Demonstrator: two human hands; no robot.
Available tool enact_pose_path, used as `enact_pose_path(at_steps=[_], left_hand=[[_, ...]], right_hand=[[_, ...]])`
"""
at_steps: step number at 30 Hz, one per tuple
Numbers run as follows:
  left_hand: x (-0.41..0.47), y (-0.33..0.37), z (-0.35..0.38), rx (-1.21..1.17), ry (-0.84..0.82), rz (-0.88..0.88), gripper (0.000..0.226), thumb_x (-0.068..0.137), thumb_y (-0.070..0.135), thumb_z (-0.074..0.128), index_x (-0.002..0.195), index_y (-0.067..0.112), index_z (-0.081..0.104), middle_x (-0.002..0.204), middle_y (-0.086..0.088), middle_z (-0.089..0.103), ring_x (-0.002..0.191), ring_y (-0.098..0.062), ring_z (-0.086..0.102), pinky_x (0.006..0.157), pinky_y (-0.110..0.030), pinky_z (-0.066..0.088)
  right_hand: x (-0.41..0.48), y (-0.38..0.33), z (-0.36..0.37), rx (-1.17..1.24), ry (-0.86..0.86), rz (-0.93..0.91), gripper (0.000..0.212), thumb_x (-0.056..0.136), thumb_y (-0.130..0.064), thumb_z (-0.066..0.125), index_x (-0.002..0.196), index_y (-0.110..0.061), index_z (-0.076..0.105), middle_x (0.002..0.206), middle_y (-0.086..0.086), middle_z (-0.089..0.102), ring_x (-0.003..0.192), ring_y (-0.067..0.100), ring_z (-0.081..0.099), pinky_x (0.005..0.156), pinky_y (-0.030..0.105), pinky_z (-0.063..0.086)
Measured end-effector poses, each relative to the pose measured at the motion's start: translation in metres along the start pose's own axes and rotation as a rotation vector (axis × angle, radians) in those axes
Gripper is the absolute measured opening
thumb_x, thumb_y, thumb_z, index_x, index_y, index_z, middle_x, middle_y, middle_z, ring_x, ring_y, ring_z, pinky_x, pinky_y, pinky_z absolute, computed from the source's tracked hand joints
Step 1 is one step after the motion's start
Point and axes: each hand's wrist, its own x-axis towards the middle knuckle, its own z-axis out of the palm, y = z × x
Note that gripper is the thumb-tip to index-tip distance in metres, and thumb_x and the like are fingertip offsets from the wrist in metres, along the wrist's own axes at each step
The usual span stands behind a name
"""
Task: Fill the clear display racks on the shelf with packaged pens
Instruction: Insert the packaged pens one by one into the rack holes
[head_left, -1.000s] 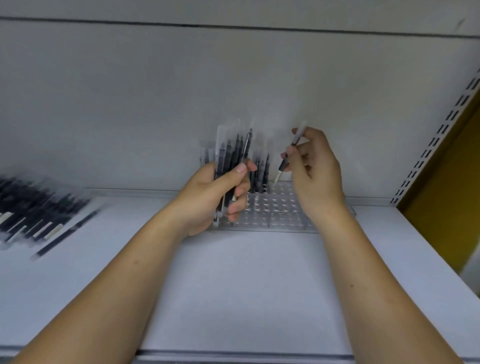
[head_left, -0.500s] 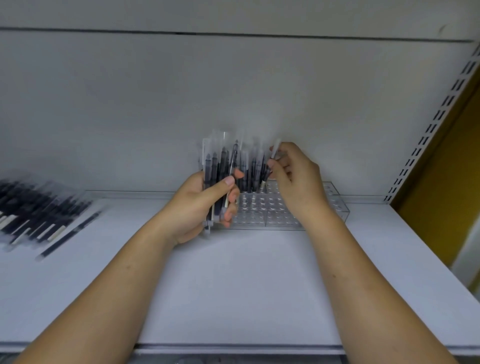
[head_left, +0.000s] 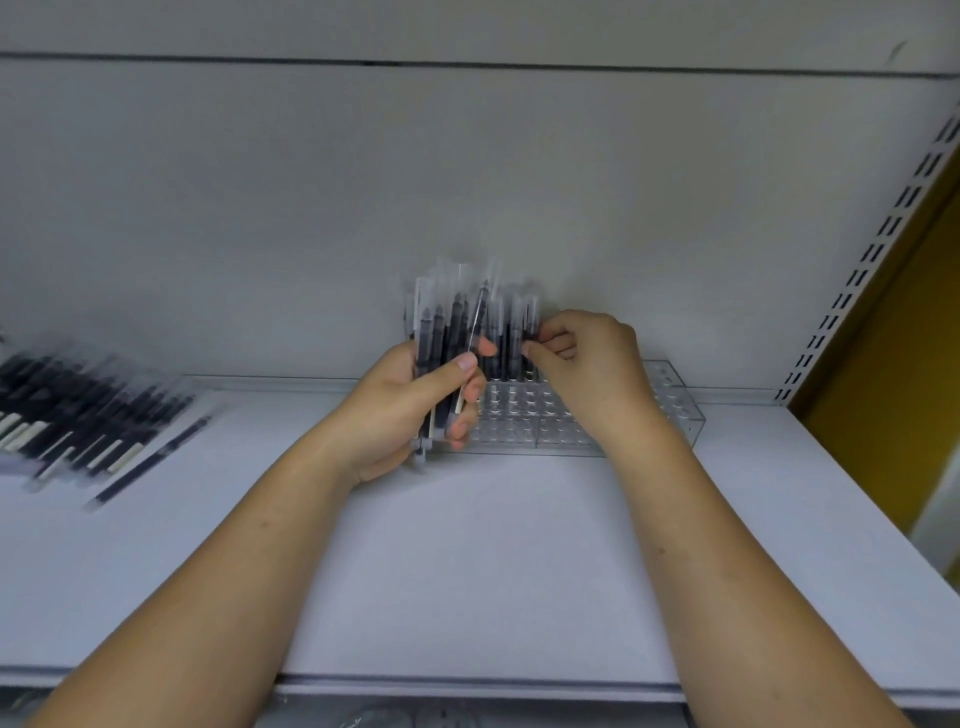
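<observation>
A clear display rack (head_left: 670, 410) with rows of round holes stands on the white shelf (head_left: 467, 561) against the back wall. Several packaged pens (head_left: 511, 338) stand upright in its left part. My left hand (head_left: 410, 410) grips an upright bundle of packaged pens (head_left: 441, 332) just left of the rack. My right hand (head_left: 587, 364) is over the rack, its fingertips pinching the rightmost standing pen (head_left: 530, 332) low on its sleeve.
A pile of packaged pens (head_left: 78, 415) lies on the shelf at the far left, one loose pen (head_left: 150, 457) beside it. A slotted upright (head_left: 872, 249) and a yellow panel (head_left: 898, 332) bound the shelf on the right.
My right hand came down and left with a single pen from above the rack, and that pen now stands among those in the rack. My left hand with the bundle stayed in place.
</observation>
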Motion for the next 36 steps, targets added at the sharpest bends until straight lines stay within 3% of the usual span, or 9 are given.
enact_pose_path(at_steps=[4, 7, 10, 14, 19, 24, 29, 32, 36], left_hand=[[-0.001, -0.002, -0.002, 0.029, 0.011, -0.004, 0.024, 0.106, 0.021, 0.053, 0.125, 0.008, 0.059, 0.082, -0.005, 0.058, 0.060, -0.023, 0.049, 0.059, -0.035, 0.043], [0.000, -0.004, -0.003, 0.077, 0.017, 0.009, 0.022, 0.107, 0.019, 0.054, 0.124, 0.008, 0.061, 0.083, -0.006, 0.060, 0.059, -0.023, 0.049, 0.058, -0.035, 0.041], [0.000, -0.006, -0.003, 0.115, -0.002, 0.027, 0.023, 0.105, 0.021, 0.057, 0.123, 0.008, 0.062, 0.083, -0.007, 0.061, 0.058, -0.024, 0.048, 0.056, -0.033, 0.039], [0.001, -0.007, -0.002, 0.138, -0.023, 0.032, 0.025, 0.106, 0.023, 0.056, 0.120, 0.002, 0.060, 0.084, -0.011, 0.062, 0.057, -0.023, 0.050, 0.054, -0.031, 0.041], [0.000, -0.006, -0.001, 0.143, -0.023, 0.044, 0.021, 0.104, 0.027, 0.058, 0.114, 0.010, 0.065, 0.087, -0.014, 0.067, 0.055, -0.022, 0.052, 0.053, -0.032, 0.040], [-0.001, -0.003, 0.002, 0.141, -0.038, 0.058, 0.022, 0.102, 0.027, 0.056, 0.112, 0.010, 0.066, 0.088, -0.013, 0.068, 0.054, -0.021, 0.052, 0.052, -0.031, 0.037], [-0.002, -0.001, 0.004, 0.168, -0.023, 0.026, 0.022, 0.107, 0.020, 0.049, 0.111, 0.004, 0.063, 0.079, -0.008, 0.070, 0.051, -0.019, 0.051, 0.052, -0.030, 0.035], [-0.001, -0.001, 0.005, 0.110, 0.007, 0.022, 0.022, 0.109, 0.016, 0.045, 0.120, 0.004, 0.060, 0.084, -0.011, 0.069, 0.051, -0.019, 0.051, 0.052, -0.031, 0.033], [0.000, -0.002, 0.005, 0.062, 0.033, 0.027, 0.023, 0.110, 0.015, 0.043, 0.126, 0.004, 0.054, 0.079, -0.005, 0.064, 0.051, -0.017, 0.046, 0.052, -0.032, 0.030]], right_hand=[[-0.005, 0.000, -0.006, 0.044, 0.048, 0.017, 0.008, 0.089, -0.020, 0.079, 0.095, -0.015, 0.076, 0.082, -0.008, 0.072, 0.073, -0.004, 0.065, 0.067, 0.004, 0.046], [-0.010, -0.011, -0.011, 0.188, 0.183, -0.037, 0.003, 0.093, -0.015, 0.072, 0.091, -0.015, 0.075, 0.079, -0.008, 0.071, 0.071, 0.003, 0.063, 0.068, 0.013, 0.048], [-0.017, -0.030, -0.015, 0.455, 0.030, -0.009, 0.009, 0.096, -0.013, 0.071, 0.087, -0.014, 0.074, 0.074, 0.000, 0.073, 0.059, 0.015, 0.062, 0.058, 0.025, 0.051], [-0.026, -0.046, -0.016, 0.635, -0.199, 0.043, 0.003, 0.095, -0.012, 0.072, 0.092, -0.011, 0.074, 0.068, -0.001, 0.072, 0.049, 0.012, 0.054, 0.048, 0.018, 0.042], [-0.026, -0.045, -0.013, 0.657, -0.209, 0.116, 0.006, 0.091, -0.010, 0.077, 0.096, -0.007, 0.074, 0.078, 0.008, 0.074, 0.052, 0.002, 0.061, 0.051, 0.019, 0.045], [-0.027, -0.040, -0.009, 0.620, -0.215, 0.080, 0.005, 0.093, -0.014, 0.076, 0.088, -0.013, 0.075, 0.073, 0.001, 0.072, 0.054, 0.007, 0.056, 0.052, 0.020, 0.044], [-0.020, -0.033, -0.013, 0.744, -0.045, 0.047, 0.008, 0.097, -0.013, 0.068, 0.090, -0.009, 0.069, 0.073, 0.009, 0.071, 0.064, 0.024, 0.066, 0.049, 0.029, 0.043], [-0.012, -0.025, -0.022, 0.847, 0.124, 0.057, 0.009, 0.100, -0.008, 0.062, 0.091, -0.008, 0.065, 0.074, 0.008, 0.071, 0.061, 0.024, 0.068, 0.050, 0.029, 0.046], [-0.004, -0.005, -0.031, 0.610, 0.295, 0.029, 0.005, 0.102, -0.008, 0.062, 0.099, -0.004, 0.063, 0.080, 0.009, 0.071, 0.066, 0.021, 0.070, 0.060, 0.029, 0.053]])
